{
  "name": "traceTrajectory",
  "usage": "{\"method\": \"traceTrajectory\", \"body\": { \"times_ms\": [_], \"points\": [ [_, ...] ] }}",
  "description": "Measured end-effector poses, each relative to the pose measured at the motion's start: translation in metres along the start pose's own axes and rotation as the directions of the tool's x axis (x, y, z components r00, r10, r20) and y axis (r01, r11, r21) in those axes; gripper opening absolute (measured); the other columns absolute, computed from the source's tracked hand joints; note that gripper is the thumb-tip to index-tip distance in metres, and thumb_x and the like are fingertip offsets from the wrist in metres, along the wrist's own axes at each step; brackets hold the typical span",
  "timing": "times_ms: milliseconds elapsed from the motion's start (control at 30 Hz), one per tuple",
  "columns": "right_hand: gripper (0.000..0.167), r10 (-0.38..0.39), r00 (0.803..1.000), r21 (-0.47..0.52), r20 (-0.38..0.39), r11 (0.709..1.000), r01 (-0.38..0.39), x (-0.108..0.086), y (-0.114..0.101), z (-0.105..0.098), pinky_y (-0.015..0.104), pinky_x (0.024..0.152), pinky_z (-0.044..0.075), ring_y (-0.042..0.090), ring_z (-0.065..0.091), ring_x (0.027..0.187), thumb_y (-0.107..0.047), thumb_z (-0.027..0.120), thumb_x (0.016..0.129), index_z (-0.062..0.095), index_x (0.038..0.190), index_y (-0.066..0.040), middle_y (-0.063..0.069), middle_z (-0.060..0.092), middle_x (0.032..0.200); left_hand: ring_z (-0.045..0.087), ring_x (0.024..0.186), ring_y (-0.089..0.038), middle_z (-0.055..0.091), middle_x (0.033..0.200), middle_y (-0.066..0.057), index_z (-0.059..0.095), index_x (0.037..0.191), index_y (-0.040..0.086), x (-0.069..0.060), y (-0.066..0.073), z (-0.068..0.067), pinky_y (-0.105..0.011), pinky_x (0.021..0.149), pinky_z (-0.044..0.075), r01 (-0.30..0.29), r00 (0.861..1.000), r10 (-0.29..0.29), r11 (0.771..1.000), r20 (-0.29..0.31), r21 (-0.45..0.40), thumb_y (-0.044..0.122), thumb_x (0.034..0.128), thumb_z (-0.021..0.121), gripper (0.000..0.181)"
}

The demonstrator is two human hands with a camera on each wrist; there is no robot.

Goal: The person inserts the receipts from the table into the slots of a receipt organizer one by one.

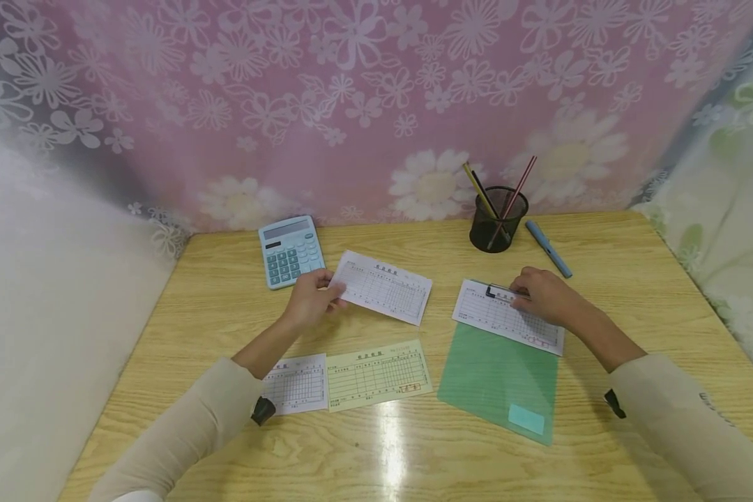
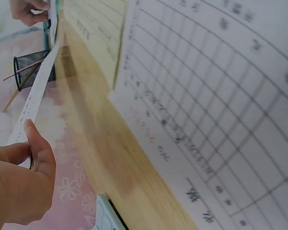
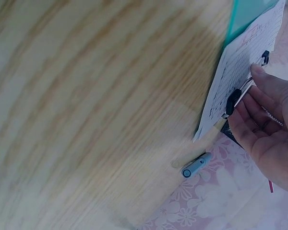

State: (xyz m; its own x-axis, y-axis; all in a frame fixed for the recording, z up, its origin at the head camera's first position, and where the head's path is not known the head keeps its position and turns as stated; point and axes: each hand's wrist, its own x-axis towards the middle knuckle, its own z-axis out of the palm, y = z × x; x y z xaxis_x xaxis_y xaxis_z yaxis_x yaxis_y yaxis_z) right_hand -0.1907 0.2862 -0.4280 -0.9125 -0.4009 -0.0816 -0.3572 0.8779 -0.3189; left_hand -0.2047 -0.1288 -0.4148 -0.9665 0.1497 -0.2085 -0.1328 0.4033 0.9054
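Note:
My left hand pinches the left edge of a white printed form, held up above the table. On the right lies a green clipboard, with another white form across its top end. My right hand holds the clipboard's metal clip, its thumb on the clip in the right wrist view and its fingers behind. A yellow form lies flat between the hands, nearer the person. Beside it is a further white form, partly covered by the left forearm.
A light blue calculator lies at the back left. At the back right stands a black mesh pen cup with pencils, and a blue pen lies beside it. Behind the wooden table hangs a pink floral curtain.

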Motion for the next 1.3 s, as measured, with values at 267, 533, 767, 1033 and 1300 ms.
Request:
{"method": "traceTrajectory", "body": {
  "times_ms": [267, 533, 767, 1033, 1300],
  "points": [
    [0.025, -0.016, 1.000, 0.001, -0.009, 1.000, 0.016, 0.000, 0.004, 0.000, 0.043, 0.074, 0.051, 0.023, 0.059, 0.082, -0.010, 0.070, 0.085, 0.067, 0.105, 0.005, 0.011, 0.061, 0.092, 0.069, 0.082, -0.034, 0.068, 0.096, -0.024, 0.063, 0.100, -0.002, 0.001, 0.027, 0.015, -0.045, 0.074, 0.059, -0.058, 0.998, 0.058, 0.997, -0.002, -0.047, 0.013, 0.0932, 0.061, 0.016],
    [0.026, -0.005, 1.000, 0.013, -0.010, 1.000, 0.005, -0.001, 0.005, 0.000, 0.043, 0.074, 0.051, 0.023, 0.060, 0.083, -0.011, 0.070, 0.085, 0.067, 0.106, 0.005, 0.011, 0.062, 0.093, 0.070, 0.082, -0.037, 0.070, 0.090, -0.019, 0.065, 0.097, -0.003, 0.004, 0.043, 0.057, -0.052, 0.079, 0.057, -0.103, 0.988, 0.117, 0.986, 0.098, -0.130, 0.010, 0.0913, 0.063, 0.014],
    [0.022, -0.021, 0.999, 0.008, -0.041, 1.000, 0.021, -0.002, 0.007, 0.002, 0.043, 0.074, 0.052, 0.024, 0.061, 0.083, -0.006, 0.068, 0.085, 0.068, 0.104, 0.005, 0.011, 0.063, 0.092, 0.068, 0.086, -0.042, 0.070, 0.086, -0.024, 0.064, 0.094, -0.008, 0.002, 0.039, 0.096, -0.051, 0.080, 0.056, -0.060, 0.967, 0.101, 0.982, 0.234, -0.176, 0.005, 0.0902, 0.063, 0.014],
    [0.026, -0.035, 0.999, 0.019, -0.038, 0.999, 0.035, -0.001, 0.010, 0.002, 0.037, 0.070, 0.050, 0.018, 0.059, 0.080, -0.013, 0.072, 0.084, 0.069, 0.104, 0.003, 0.008, 0.064, 0.090, 0.072, 0.080, -0.032, 0.072, 0.080, -0.021, 0.064, 0.092, -0.008, -0.003, 0.035, 0.134, -0.035, 0.073, 0.060, 0.106, 0.954, -0.056, 0.982, 0.295, -0.155, 0.003, 0.0893, 0.063, 0.011],
    [0.024, -0.052, 0.997, 0.009, -0.050, 0.999, 0.052, 0.001, 0.010, 0.001, 0.036, 0.069, 0.050, 0.018, 0.060, 0.079, -0.013, 0.072, 0.083, 0.070, 0.102, 0.001, 0.007, 0.064, 0.089, 0.073, 0.069, -0.025, 0.072, 0.076, -0.021, 0.059, 0.078, -0.004, -0.005, 0.037, 0.156, -0.028, 0.062, 0.060, 0.202, 0.945, -0.145, 0.964, 0.294, -0.175, 0.005, 0.0884, 0.065, 0.014]
  ]
}}
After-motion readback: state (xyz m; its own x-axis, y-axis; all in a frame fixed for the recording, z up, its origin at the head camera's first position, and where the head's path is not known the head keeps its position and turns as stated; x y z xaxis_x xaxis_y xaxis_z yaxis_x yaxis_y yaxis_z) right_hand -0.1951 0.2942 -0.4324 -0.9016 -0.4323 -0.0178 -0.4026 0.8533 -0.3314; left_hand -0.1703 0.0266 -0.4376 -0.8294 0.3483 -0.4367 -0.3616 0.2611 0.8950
